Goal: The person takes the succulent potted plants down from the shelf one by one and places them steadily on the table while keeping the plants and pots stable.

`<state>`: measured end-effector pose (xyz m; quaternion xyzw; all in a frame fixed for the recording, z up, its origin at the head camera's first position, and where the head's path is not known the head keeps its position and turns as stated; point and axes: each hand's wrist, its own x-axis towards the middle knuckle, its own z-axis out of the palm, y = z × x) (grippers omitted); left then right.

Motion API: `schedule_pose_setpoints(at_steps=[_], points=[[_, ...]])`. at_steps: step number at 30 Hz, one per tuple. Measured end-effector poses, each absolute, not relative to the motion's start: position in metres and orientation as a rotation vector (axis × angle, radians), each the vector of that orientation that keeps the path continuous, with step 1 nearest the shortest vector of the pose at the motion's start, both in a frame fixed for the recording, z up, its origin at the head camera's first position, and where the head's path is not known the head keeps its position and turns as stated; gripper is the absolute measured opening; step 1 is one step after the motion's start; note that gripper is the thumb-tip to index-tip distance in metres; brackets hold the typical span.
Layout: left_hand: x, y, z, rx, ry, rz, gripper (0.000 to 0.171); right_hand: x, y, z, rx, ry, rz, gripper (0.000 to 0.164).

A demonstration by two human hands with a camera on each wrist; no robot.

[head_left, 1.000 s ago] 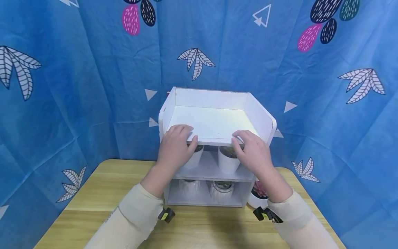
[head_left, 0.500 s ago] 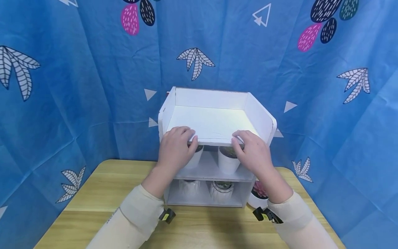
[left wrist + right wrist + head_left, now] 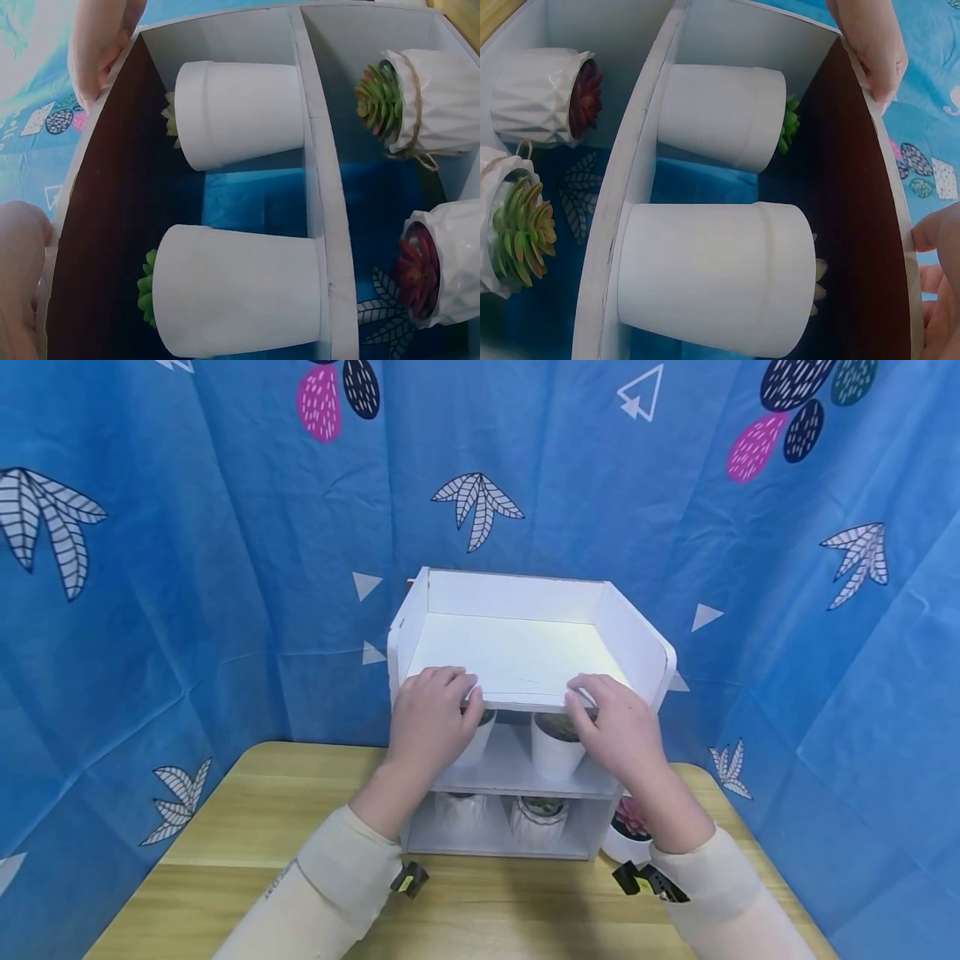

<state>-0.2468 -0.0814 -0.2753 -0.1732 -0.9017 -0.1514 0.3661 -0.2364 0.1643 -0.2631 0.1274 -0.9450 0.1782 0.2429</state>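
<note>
A white tiered shelf [image 3: 517, 652] stands in front of me, its raised top tray bounded by a back and two sides. At the left of the tray's front edge, my left hand [image 3: 431, 718] holds the board, fingers over the top and thumb at the front. My right hand [image 3: 618, 727] grips the same edge farther right in a similar way. Beneath the board, two smooth white pots [image 3: 240, 292] with succulents sit on the middle tier. On the bottom tier are a textured pot with a red succulent [image 3: 417, 274] and a twine-tied pot [image 3: 442, 101] with a green succulent.
Another white pot with a pink succulent [image 3: 628, 827] stands on the wooden table [image 3: 285, 810], just right of the shelf and partly behind my right forearm. A patterned blue cloth [image 3: 315, 568] hangs behind and along both sides.
The left hand's fingers have shifted slightly on the board edge. The right hand keeps its place, the shelf and pots stay put, and the head view has drifted a little.
</note>
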Motion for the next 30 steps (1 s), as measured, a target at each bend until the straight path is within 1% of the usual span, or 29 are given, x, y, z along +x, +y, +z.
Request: schedule_pose_setpoints(at_steps=[16, 30], points=[[-0.2463, -0.0815, -0.2739, -0.440, -2.334, -0.409, 0.030, -0.2317, 0.1665, -0.2599, 0.366, -2.606, 0.543, 0.037], [-0.2465, -0.0825, -0.2731, -0.427, -2.338, -0.419, 0.030, -0.2323, 0.1708, -0.2573, 0.390, -2.640, 0.688, 0.035]])
